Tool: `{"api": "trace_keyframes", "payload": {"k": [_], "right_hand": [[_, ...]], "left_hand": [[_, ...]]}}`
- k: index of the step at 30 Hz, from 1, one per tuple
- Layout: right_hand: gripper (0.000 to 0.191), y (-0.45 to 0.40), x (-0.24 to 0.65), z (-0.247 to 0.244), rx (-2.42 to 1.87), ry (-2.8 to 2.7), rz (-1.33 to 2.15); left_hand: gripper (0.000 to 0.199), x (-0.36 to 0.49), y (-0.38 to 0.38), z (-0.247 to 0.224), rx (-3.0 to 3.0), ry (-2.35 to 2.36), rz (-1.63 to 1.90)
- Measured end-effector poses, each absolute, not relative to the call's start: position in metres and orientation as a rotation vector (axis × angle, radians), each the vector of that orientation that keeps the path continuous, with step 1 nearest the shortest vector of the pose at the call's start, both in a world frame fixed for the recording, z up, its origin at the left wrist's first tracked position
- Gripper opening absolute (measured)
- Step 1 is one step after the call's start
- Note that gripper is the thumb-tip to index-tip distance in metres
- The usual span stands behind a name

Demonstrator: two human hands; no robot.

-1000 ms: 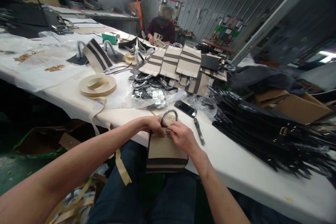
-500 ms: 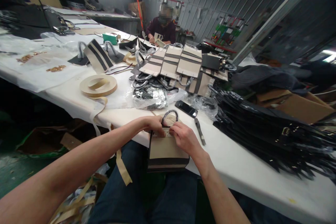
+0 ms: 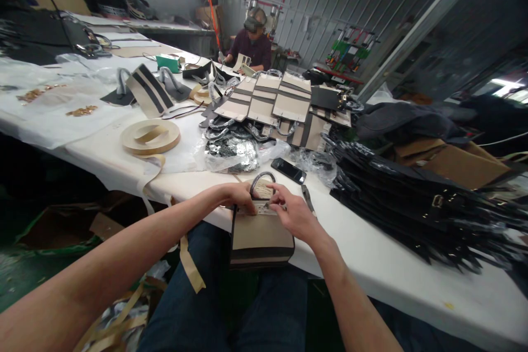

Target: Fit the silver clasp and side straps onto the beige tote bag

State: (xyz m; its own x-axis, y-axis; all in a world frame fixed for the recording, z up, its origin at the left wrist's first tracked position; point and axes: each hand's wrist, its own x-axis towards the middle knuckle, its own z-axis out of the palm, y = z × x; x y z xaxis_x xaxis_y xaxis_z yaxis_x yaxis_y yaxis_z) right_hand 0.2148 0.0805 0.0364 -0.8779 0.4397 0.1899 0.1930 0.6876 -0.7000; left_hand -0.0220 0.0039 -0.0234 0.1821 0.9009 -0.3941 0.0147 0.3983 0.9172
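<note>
A small beige handbag with dark stripes point(image 3: 262, 231) hangs at the table's front edge, above my knees. Its rounded handle point(image 3: 264, 175) stands up, wrapped in clear plastic. My left hand point(image 3: 243, 197) grips the bag's upper rim at the left, thumb on the front and the other fingers hidden behind. A pale strip point(image 3: 262, 209) with small marks runs along the top of the front panel. Just off the strip's right end is my right hand point(image 3: 292, 210), index finger and thumb apart, nothing visible between them.
Beyond the bag lie a phone point(image 3: 289, 170), a dark-handled tool point(image 3: 307, 198) and a plastic bag of shiny metal parts point(image 3: 231, 153). A tape roll point(image 3: 150, 136) is left, stacked beige panels point(image 3: 264, 99) behind, and piled black straps point(image 3: 412, 203) right. A person point(image 3: 251, 47) sits across the table.
My right hand has lifted slightly off the strip, and its fingers have spread from a pinch. My left hand keeps its grip on the bag. The whole view has shifted slightly.
</note>
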Motion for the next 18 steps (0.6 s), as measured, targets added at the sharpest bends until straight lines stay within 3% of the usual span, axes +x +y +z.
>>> {"api": "trace_keyframes", "payload": {"k": [4,18], "right_hand": [[0.023,0.080,0.209,0.031,-0.513,-2.592,1.019],[0.025,0.075,0.196,0.028,-0.495,-2.644,0.883]], "left_hand": [[0.041,-0.023,0.004,-0.024,1.023,1.226,0.786],[0.040,-0.028,0.008,-0.030,1.133,1.204,0.776]]}}
